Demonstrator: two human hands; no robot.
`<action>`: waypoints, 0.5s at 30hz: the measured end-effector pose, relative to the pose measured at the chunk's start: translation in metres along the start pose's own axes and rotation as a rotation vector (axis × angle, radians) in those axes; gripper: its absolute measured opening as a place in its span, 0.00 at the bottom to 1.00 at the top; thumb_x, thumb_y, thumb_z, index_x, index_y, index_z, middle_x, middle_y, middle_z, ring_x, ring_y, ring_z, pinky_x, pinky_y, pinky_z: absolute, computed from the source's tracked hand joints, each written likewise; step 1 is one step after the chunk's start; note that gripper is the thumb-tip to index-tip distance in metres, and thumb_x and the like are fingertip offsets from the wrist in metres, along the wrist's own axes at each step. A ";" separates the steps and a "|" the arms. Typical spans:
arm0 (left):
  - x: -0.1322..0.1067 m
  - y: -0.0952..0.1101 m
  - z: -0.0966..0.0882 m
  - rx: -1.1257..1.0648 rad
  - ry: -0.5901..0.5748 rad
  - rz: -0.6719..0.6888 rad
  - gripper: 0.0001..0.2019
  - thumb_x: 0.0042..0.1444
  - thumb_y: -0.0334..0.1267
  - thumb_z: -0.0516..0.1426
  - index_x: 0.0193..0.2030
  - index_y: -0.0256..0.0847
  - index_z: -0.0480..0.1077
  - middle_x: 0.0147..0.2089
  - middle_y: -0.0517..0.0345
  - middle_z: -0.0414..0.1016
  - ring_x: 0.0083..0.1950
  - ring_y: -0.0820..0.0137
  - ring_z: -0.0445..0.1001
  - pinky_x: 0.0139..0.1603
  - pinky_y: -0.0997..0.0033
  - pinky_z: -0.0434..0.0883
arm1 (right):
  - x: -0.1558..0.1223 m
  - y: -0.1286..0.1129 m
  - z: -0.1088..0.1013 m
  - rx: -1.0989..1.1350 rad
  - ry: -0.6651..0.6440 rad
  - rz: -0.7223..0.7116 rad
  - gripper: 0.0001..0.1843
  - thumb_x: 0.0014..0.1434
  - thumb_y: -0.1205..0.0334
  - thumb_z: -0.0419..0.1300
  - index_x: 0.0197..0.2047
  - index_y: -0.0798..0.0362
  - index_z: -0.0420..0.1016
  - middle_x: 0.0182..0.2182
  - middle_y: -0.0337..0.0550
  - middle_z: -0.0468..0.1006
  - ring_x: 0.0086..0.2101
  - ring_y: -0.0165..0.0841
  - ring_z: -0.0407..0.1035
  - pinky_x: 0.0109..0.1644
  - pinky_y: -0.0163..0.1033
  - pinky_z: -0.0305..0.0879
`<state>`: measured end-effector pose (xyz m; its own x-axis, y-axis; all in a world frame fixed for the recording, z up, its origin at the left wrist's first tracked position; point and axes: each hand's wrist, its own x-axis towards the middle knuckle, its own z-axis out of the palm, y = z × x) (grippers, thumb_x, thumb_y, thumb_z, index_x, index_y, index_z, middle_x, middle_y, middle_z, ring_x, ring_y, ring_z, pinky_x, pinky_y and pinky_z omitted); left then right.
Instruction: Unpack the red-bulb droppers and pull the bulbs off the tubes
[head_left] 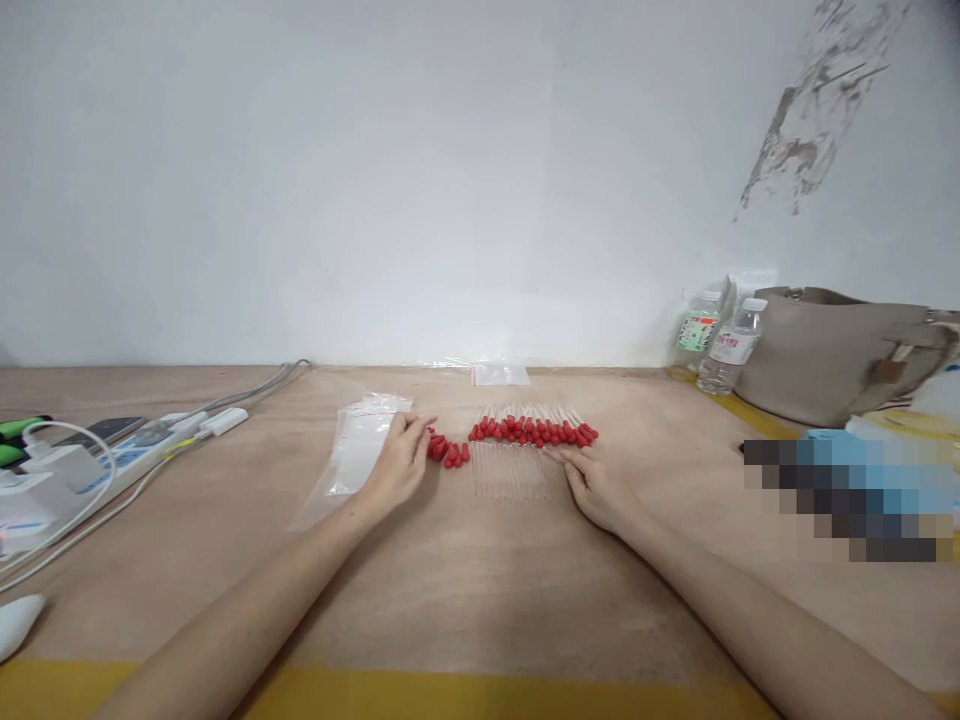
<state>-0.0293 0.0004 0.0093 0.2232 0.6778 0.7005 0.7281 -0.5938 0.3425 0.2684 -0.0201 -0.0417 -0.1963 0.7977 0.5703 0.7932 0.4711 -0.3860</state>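
The person's left hand point(401, 458) rests on the wooden table point(465, 590), its fingers curled toward a small cluster of loose red bulbs point(448, 450). The fingertips reach the cluster's left edge, but whether they pinch a bulb cannot be told. Just left of that hand lies a clear plastic bag point(351, 452), flat on the table.

The right hand point(592, 482) lies released and flat, palm down. Its fingertips are at the near right end of a row of glass droppers point(532, 432) (red bulbs at the far end, clear tubes pointing near).

A second small bag point(500, 374) sits far behind the row, by the wall. A power strip point(112, 455) with cables lies at the left. Two water bottles point(731, 345) and a beige handbag point(840, 350) stand far right.
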 end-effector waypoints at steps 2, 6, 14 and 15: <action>0.007 -0.014 -0.001 0.027 0.042 -0.078 0.14 0.56 0.31 0.45 0.46 0.39 0.65 0.35 0.56 0.62 0.40 0.69 0.66 0.44 0.67 0.66 | 0.001 -0.002 0.002 -0.002 0.014 0.036 0.15 0.54 0.67 0.45 0.44 0.55 0.66 0.38 0.49 0.72 0.37 0.35 0.67 0.39 0.38 0.61; 0.015 -0.031 0.004 0.013 0.027 -0.104 0.15 0.53 0.32 0.48 0.48 0.39 0.63 0.35 0.57 0.66 0.37 0.69 0.68 0.40 0.68 0.68 | 0.003 -0.014 0.001 -0.020 0.007 0.038 0.09 0.54 0.67 0.46 0.36 0.55 0.65 0.30 0.45 0.72 0.31 0.33 0.66 0.33 0.36 0.60; 0.013 -0.031 0.018 0.096 -0.131 0.043 0.13 0.56 0.33 0.45 0.40 0.39 0.69 0.43 0.53 0.71 0.44 0.67 0.70 0.47 0.66 0.67 | 0.002 -0.026 0.001 -0.142 0.008 -0.059 0.09 0.55 0.65 0.49 0.35 0.52 0.70 0.34 0.44 0.73 0.38 0.33 0.64 0.42 0.38 0.56; 0.012 -0.031 0.018 0.107 -0.154 0.058 0.14 0.56 0.32 0.44 0.41 0.39 0.69 0.44 0.52 0.71 0.46 0.67 0.69 0.48 0.65 0.67 | 0.002 -0.026 0.000 -0.152 0.000 -0.066 0.09 0.55 0.65 0.49 0.35 0.52 0.70 0.34 0.43 0.73 0.38 0.33 0.64 0.42 0.38 0.56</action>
<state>-0.0373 0.0345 -0.0045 0.3573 0.7070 0.6103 0.7743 -0.5896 0.2297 0.2474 -0.0308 -0.0311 -0.2509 0.7671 0.5904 0.8565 0.4602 -0.2339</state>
